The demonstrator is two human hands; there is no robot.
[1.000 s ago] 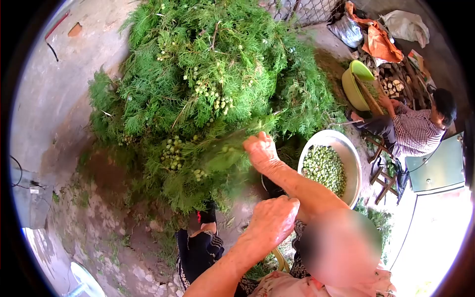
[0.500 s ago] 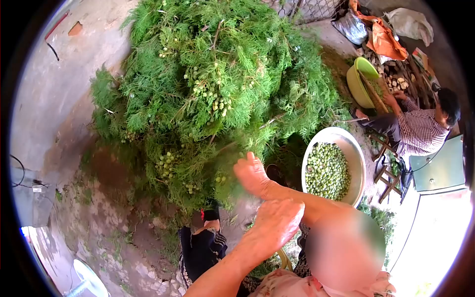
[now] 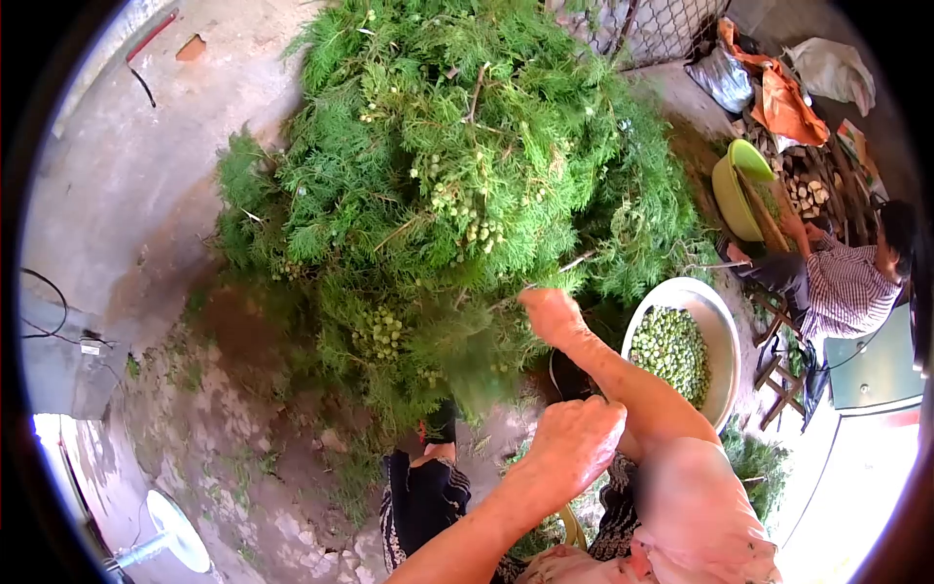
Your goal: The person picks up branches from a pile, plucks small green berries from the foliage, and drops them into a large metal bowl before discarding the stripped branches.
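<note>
— Where is our right hand (image 3: 552, 313)?
— At the near edge of the branch pile (image 3: 457, 175), fingers sunk in the green. We cannot tell whether that grip is clasped.
— And our left hand (image 3: 576, 443)?
— Clenched in a fist below it, apart from the pile. The metal bowl (image 3: 718, 326) of green berries (image 3: 671, 350) sits just beside our right forearm.

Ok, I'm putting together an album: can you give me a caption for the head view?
Right hand at a heap of green branches, left hand below it, a bowl of green berries alongside.
</note>
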